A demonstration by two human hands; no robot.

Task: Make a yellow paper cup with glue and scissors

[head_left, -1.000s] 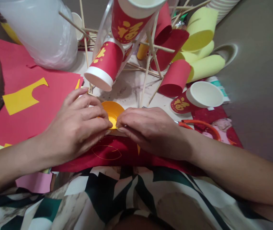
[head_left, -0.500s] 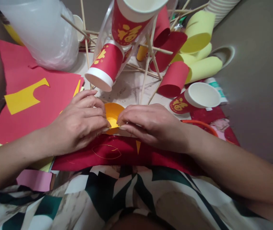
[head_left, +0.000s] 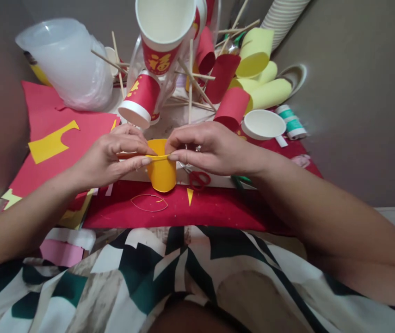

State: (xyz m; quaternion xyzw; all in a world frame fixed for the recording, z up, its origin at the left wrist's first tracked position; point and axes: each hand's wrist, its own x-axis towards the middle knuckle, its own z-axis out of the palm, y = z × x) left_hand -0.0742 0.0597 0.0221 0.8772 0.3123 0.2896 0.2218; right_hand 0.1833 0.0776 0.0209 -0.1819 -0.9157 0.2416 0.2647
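An orange paper cup point(head_left: 162, 172) hangs upright just above a red paper sheet point(head_left: 218, 208) near the table's front edge. My left hand point(head_left: 114, 155) pinches its rim from the left with thumb and fingers closed. My right hand point(head_left: 209, 148) pinches the rim from the right the same way. The fingertips of both hands almost meet over the cup's mouth. Red-handled scissors point(head_left: 199, 178) lie on the table just under my right hand.
Behind the hands stands a frame of wooden sticks point(head_left: 190, 78) carrying red printed cups point(head_left: 140, 99). Red and yellow paper rolls point(head_left: 253, 78) lie at the back right, with a white cup point(head_left: 263, 124) and tape rolls point(head_left: 291, 122). A plastic bag point(head_left: 69, 64) and red sheets point(head_left: 62, 134) are at left.
Both hands have lifted the orange cup off the table and turned it so its side shows. The view has pulled back and tilted, which uncovers the scissors.
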